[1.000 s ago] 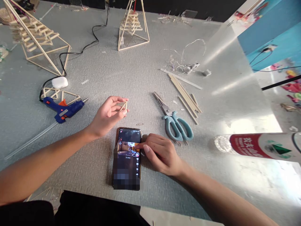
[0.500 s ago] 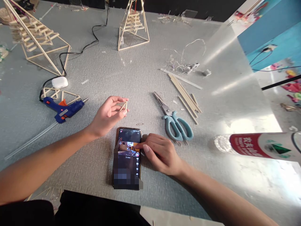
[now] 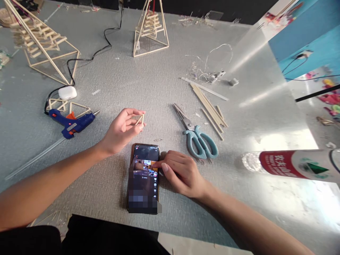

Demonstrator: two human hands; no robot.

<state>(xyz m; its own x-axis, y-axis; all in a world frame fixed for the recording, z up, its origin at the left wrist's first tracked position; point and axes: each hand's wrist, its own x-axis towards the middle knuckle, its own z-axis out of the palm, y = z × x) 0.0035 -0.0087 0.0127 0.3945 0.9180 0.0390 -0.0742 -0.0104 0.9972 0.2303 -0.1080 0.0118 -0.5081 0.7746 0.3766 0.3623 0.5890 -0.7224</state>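
Observation:
Between the fingertips and thumb of my left hand point(image 3: 123, 129) is a small piece of joined wooden sticks point(image 3: 142, 119), held above the table. A phone point(image 3: 143, 193) lies flat below it with its screen lit. My right hand point(image 3: 182, 171) rests at the phone's right edge, index finger stretched onto the screen, the other fingers curled and holding nothing. Blue-handled scissors point(image 3: 202, 143) lie partly spread just beyond my right hand. Several thin wooden sticks point(image 3: 208, 106) lie past the scissors.
A blue glue gun point(image 3: 71, 124) lies at the left, near a white case point(image 3: 67, 92) and a black cable point(image 3: 92, 56). Stick pyramids stand at the far left point(image 3: 47, 63) and back point(image 3: 151, 53). A red-and-white bottle point(image 3: 287, 163) lies at the right.
The picture on the phone's screen has changed slightly. Both hands stay where they were.

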